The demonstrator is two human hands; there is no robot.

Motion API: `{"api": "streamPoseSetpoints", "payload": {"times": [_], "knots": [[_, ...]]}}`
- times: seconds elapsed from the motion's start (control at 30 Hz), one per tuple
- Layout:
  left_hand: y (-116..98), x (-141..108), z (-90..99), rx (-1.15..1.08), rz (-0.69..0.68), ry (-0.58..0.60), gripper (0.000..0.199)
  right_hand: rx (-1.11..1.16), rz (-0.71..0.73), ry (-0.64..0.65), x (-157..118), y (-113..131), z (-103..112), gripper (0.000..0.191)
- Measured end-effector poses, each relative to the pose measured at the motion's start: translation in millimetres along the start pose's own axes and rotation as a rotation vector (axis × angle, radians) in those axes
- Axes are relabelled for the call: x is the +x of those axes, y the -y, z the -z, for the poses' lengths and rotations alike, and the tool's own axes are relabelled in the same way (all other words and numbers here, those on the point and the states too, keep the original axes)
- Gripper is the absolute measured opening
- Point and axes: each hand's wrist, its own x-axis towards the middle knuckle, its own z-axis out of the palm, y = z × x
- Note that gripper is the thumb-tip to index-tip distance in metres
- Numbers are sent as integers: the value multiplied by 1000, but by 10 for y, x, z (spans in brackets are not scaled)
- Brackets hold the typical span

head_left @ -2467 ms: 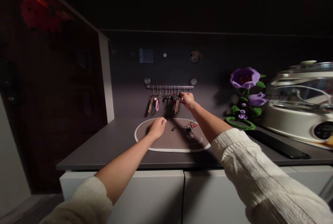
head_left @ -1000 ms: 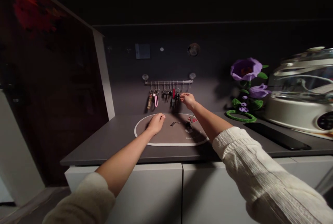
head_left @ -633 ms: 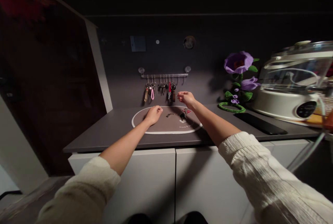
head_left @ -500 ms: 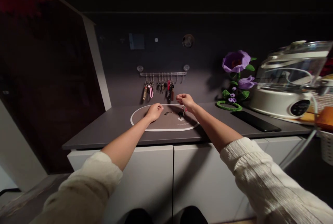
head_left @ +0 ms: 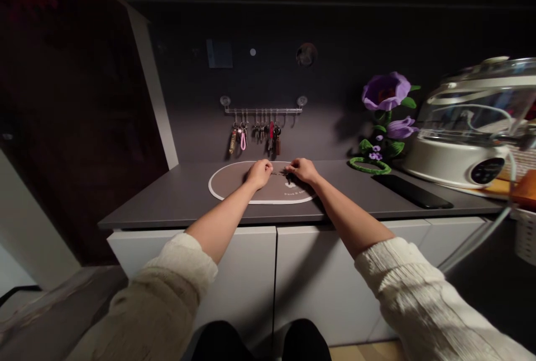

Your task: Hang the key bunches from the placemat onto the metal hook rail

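Over the oval brown mat [head_left: 228, 185], my left hand [head_left: 260, 173] is closed, its thumb and fingers pinched together. Facing it, my right hand [head_left: 304, 170] is also pinched, with its fingertips pointing left. In the narrow gap between them is a small set of keys [head_left: 279, 173], thin and metallic, which the fingertips of both hands grip. A small dark piece [head_left: 288, 180] shows just under my right fingers; I cannot tell whether it is joined to the keys. Above, several bunches of keys [head_left: 243, 138] hang from a clear hook rail [head_left: 263, 110] on the wall.
Right of the mat stand a purple flower ornament with a green ring base [head_left: 371, 166], a black phone [head_left: 412, 191] and a white appliance with a clear cover [head_left: 452, 162]. A white cable [head_left: 477, 246] hangs over the counter's front edge [head_left: 167, 222].
My left hand has moved right and slightly up, off the mat's middle. My right hand has come down from beside the hanging keys, so both now meet over the mat. The view has tilted slightly.
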Motion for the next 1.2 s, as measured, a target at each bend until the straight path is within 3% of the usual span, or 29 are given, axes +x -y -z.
{"api": "streamPoseSetpoints", "payload": {"times": [0.4, 0.53, 0.63, 0.9, 1.2], "knots": [[13, -19, 15, 45, -67, 21, 12, -263, -83, 151, -8, 64, 0, 17], [32, -12, 6, 34, -98, 12, 12, -229, -120, 152, -33, 104, 12, 21], [35, -13, 4, 20, -116, 7, 12, -83, -124, 137, -40, 97, -1, 20], [-53, -59, 46, 13, -192, -3, 10, 595, -213, 207, -49, 112, -47, 13], [-182, -128, 122, 165, -382, 10, 16, 930, -285, 316, -88, 204, -17, 17]]}}
